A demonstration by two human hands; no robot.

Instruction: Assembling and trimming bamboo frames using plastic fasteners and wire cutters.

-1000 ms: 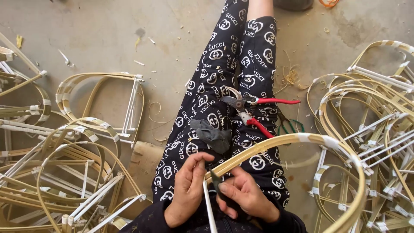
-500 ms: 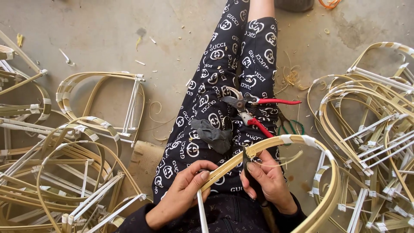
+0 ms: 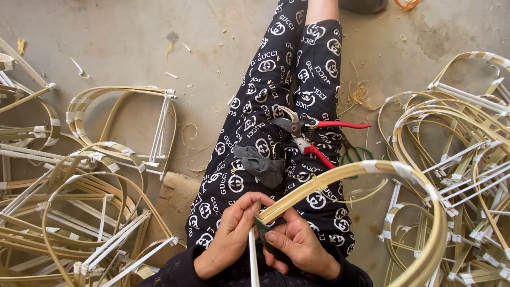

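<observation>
Right hand [image 3: 297,245] has slid back beside left hand [image 3: 231,234]; both pinch the hoop end [image 3: 281,208] and white strip [image 3: 252,255] over the lap. Bent hoop [image 3: 425,234] may spring loose if grip slackens. Pliers [image 3: 313,135] rest on legs.

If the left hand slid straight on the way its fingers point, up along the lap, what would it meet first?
Probably the bent cane strip that the left hand already touches at the fingertips. Past that, the grey cloth on the lap, then the red-handled pruners. Depth is hard to judge from above.
</observation>
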